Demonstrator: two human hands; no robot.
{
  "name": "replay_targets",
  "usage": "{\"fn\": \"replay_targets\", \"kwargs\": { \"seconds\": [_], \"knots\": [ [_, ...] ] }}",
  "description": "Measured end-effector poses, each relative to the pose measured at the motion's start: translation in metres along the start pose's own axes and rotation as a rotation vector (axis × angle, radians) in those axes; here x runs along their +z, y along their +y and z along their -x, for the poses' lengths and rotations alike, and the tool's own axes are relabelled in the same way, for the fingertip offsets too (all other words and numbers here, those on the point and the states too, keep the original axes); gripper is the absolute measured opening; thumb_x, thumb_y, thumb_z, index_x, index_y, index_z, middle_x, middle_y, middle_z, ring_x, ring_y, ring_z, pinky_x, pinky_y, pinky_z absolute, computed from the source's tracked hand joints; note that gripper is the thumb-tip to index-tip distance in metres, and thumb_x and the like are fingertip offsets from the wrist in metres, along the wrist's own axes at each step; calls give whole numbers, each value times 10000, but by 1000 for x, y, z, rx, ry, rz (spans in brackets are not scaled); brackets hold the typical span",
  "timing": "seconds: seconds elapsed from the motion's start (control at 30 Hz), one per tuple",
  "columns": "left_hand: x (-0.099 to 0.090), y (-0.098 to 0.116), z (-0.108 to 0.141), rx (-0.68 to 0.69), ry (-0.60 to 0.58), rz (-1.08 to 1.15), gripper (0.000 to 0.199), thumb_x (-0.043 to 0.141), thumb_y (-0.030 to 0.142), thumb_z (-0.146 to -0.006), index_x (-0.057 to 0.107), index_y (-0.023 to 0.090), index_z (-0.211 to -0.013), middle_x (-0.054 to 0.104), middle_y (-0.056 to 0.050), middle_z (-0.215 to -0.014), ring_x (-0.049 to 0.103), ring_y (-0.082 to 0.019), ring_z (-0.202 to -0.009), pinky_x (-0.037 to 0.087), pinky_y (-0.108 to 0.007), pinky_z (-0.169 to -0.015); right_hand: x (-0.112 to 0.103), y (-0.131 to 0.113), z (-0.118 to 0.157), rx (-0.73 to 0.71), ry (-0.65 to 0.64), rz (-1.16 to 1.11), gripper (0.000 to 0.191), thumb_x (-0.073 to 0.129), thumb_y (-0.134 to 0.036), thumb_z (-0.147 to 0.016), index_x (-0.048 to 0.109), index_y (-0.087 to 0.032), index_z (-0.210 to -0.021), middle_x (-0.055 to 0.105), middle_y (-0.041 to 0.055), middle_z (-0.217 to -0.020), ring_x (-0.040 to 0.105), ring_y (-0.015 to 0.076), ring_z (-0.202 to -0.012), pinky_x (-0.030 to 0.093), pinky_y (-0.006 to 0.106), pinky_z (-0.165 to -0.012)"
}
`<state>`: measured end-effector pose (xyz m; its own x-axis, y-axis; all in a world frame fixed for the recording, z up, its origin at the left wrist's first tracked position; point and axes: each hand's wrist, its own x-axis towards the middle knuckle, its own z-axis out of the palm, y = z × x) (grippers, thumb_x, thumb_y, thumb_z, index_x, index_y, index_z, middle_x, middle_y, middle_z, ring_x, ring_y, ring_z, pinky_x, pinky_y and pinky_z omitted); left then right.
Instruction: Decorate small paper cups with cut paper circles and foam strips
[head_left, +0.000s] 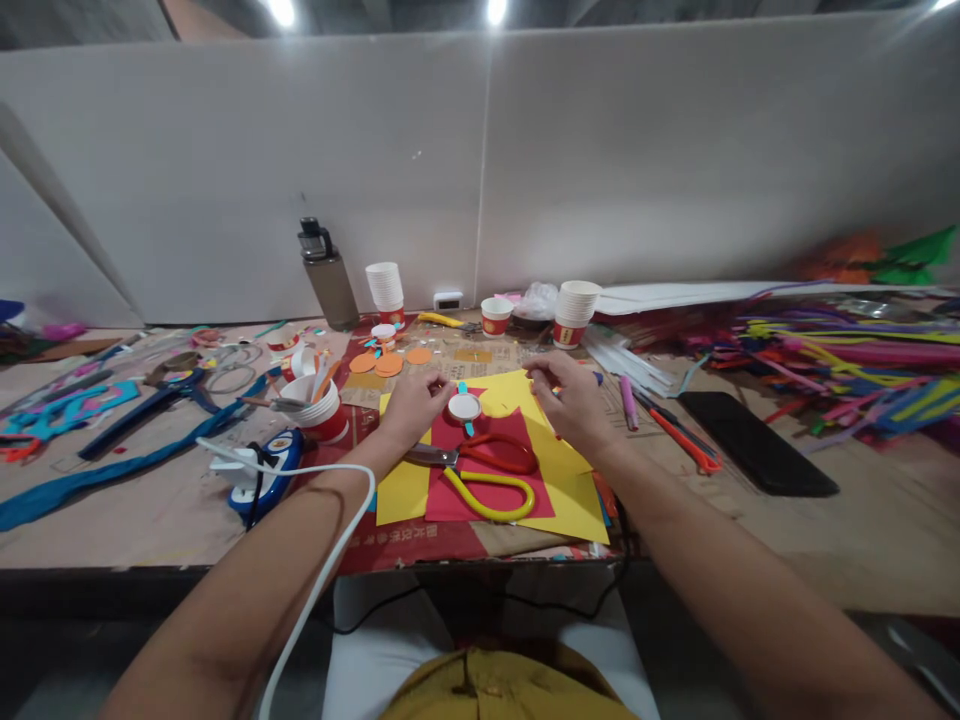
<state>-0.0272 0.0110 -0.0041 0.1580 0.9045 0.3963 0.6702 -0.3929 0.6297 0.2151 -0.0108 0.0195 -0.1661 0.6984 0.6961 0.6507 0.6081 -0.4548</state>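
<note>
My left hand [420, 405] is closed, thumb and forefinger pinched together just left of a small white disc [464, 407] with teal strips at its top and bottom. Whatever is in that pinch is too small to make out. My right hand [570, 395] has its fingers curled together over the right part of a yellow paper sheet [574, 490]; I cannot make out what they hold. A red paper sheet [487, 507] lies on the yellow one. Across both sheets, below the disc, rest scissors [450, 460] with one red and one yellow handle loop.
Stacked paper cups [319, 412] and a blue power strip [274, 475] stand left. Behind are orange paper discs [388, 365], a bottle [330, 280] and another cup stack [576, 310]. A red utility knife [686, 438], phone [757, 440] and colourful pipe cleaners [862, 360] lie right. A white cable [352, 540] crosses my left forearm.
</note>
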Motion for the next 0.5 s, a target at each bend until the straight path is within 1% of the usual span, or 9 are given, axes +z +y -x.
{"fn": "replay_targets", "kwargs": {
  "seconds": [0.1,0.2,0.27,0.33,0.43,0.5],
  "knots": [
    [1,-1,0,-5,-1,0,245,540,339,-844,697,160,-789,699,-47,-734,592,-149,-658,400,-262,-628,3,1,1,33,-5,-38,148,508,-178,-856,642,-199,-917,661,61,-877,605,184,-788,486,337,-729],
    [2,-1,-1,-5,2,3,236,540,325,-842,702,159,-799,700,-49,-742,591,-147,-659,401,-262,-630,9,-1,1,158,-7,-177,148,523,-256,-872,637,-185,-934,651,55,-863,602,160,-706,490,307,-635],
    [2,-2,-1,2,3,1,241,537,324,-843,704,157,-800,696,-50,-737,583,-145,-652,396,-260,-623,13,-7,-2,230,-41,-280,182,530,-306,-878,633,-176,-950,653,50,-866,599,144,-674,481,281,-586],
    [2,-2,-1,8,8,4,246,535,328,-843,703,155,-795,687,-48,-726,573,-142,-645,390,-257,-613,16,-19,-8,232,-120,-334,202,534,-327,-881,639,-170,-953,663,47,-869,601,139,-685,478,271,-587],
    [2,-2,-1,5,-17,3,247,532,327,-839,705,154,-803,670,-40,-695,558,-142,-624,382,-257,-596,21,-48,-23,151,-282,-366,191,542,-313,-883,658,-169,-929,671,40,-862,601,140,-721,477,275,-626],
    [3,-3,-3,-13,-22,0,225,551,314,-824,704,150,-821,664,-42,-701,567,-155,-650,396,-263,-614,28,-70,-36,98,-377,-397,171,543,-282,-883,671,-170,-902,674,33,-856,605,139,-748,476,278,-662]
  ]
}}
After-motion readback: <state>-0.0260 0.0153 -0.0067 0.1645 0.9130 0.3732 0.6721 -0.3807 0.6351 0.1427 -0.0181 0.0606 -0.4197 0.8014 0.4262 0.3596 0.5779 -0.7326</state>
